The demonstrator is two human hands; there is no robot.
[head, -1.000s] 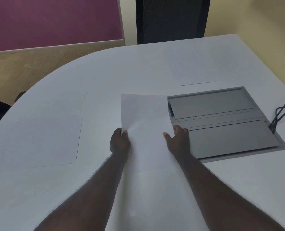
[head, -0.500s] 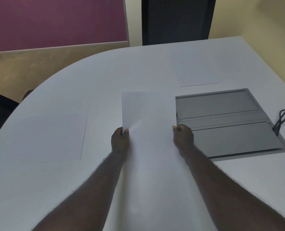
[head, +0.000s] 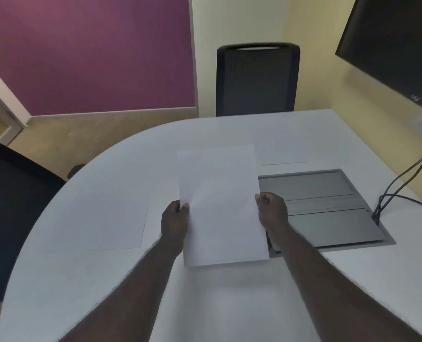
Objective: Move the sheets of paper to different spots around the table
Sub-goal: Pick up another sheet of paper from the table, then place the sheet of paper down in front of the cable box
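Both hands hold one sheet of paper (head: 221,206) up off the white surface (head: 353,280), its near edge lifted and casting a soft shadow below. The left hand (head: 174,224) has its grip clamped on the sheet's left edge, thumb on top. The right hand (head: 273,212) has its grip clamped on the right edge, roughly level with the left. The sheet is in portrait orientation, tilted slightly, over the middle of the surface.

A second sheet (head: 113,223) lies flat to the left, well apart from the held one. A third sheet (head: 282,151) lies flat further back, just beyond the grey cable hatch (head: 328,211) set into the surface. The held sheet's right edge overlaps the hatch's left side in this view. Black cables (head: 402,186) run from the hatch's right end up toward the wall.

A black mesh chair (head: 256,80) stands at the far side. Part of another dark chair (head: 12,208) shows at left. A dark screen (head: 397,45) hangs at upper right.
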